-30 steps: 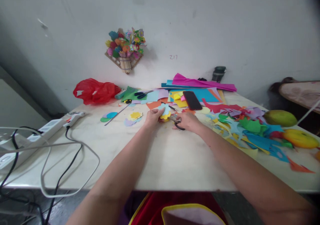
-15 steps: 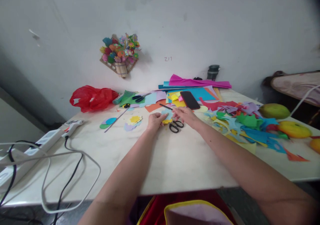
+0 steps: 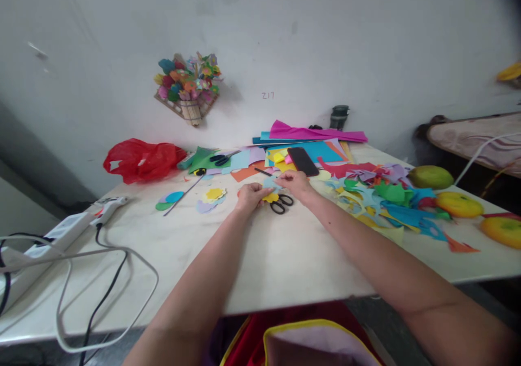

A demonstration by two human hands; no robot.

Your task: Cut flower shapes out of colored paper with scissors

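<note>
The left hand pinches a yellow paper flower and light-blue paper between thumb and fingers, the pieces sitting just off its fingertips toward the right hand. That right hand has its fingertips drawn together at the blue paper's edge, though whether they grip it I cannot tell. Scissors lie just nearer the body than the right hand's fingers, and a phone lies just beyond that hand.

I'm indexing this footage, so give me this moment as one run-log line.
left hand: holding yellow paper and light-blue paper | right hand: fingertips at light-blue paper | nearest scissors: on table
</note>
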